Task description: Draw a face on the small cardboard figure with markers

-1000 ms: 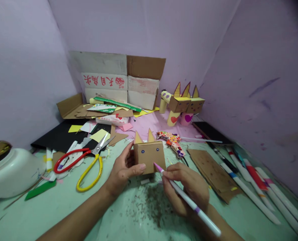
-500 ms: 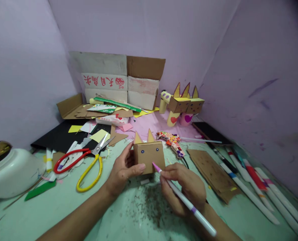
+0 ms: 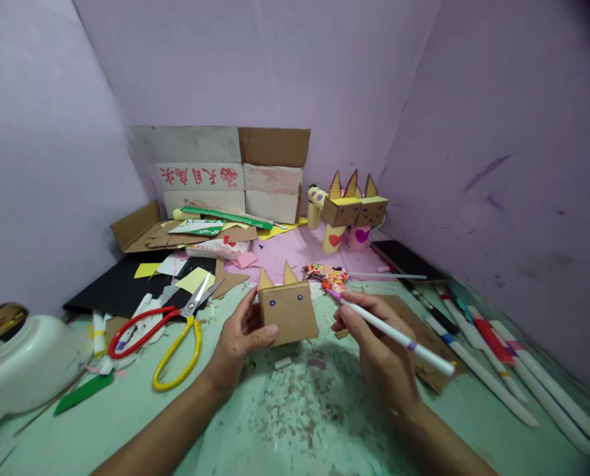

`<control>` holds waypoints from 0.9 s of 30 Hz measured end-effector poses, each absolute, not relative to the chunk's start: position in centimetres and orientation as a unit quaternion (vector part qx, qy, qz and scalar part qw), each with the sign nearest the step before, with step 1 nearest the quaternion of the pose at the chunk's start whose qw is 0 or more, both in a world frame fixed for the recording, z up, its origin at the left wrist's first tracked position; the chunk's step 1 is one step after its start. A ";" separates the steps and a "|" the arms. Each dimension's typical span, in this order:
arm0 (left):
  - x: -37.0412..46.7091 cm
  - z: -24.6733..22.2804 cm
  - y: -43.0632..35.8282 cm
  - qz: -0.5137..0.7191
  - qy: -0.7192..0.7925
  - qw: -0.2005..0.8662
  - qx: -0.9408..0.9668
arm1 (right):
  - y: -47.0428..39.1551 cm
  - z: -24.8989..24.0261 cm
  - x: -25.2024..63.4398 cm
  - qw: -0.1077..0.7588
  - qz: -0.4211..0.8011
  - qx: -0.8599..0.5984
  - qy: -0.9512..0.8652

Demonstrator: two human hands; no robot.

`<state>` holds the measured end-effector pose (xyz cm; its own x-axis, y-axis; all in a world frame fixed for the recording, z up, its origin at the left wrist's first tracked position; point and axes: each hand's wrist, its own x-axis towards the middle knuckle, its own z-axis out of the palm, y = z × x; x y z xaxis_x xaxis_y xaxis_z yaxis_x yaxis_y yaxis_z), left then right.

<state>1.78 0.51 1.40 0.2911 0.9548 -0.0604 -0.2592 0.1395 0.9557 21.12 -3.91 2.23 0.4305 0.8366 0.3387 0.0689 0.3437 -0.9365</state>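
A small cardboard animal head [image 3: 289, 316] with two pointed ears and two dark eyes faces me, just above the table. My left hand [image 3: 243, 337] grips it from the left, thumb across its front and fingers behind. To its right, my right hand [image 3: 377, 334] pinches a white marker [image 3: 399, 335] with a purple band. The marker's purple tip points up and left, apart from the cardboard head and in front of the flower-patterned glue gun [image 3: 332, 274]. A faint pale mark shows on the head's lower front. Red-and-yellow-handled scissors [image 3: 186, 324] lie left of my left hand.
Two finished-looking cardboard animals [image 3: 344, 211] stand at the back right. Several large markers [image 3: 483, 370] and cardboard pieces [image 3: 424, 344] lie on the right. A white pot [image 3: 22, 363] sits at the left edge. An opened carton [image 3: 200, 175] leans on the back wall.
My right hand has drawn the marker away from the head's front, up and to the right. The left hand still holds the head. The whole view has shifted slightly.
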 end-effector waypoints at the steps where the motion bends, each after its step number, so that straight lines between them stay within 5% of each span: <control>1: 1.8 1.3 0.5 0.463 0.376 0.653 0.468 | -3.9 2.2 21.0 0.686 0.278 -0.488 -0.463; 27: 1.8 0.6 0.6 0.470 0.360 0.649 0.479 | -2.9 -0.3 19.2 0.643 0.143 -0.443 -0.608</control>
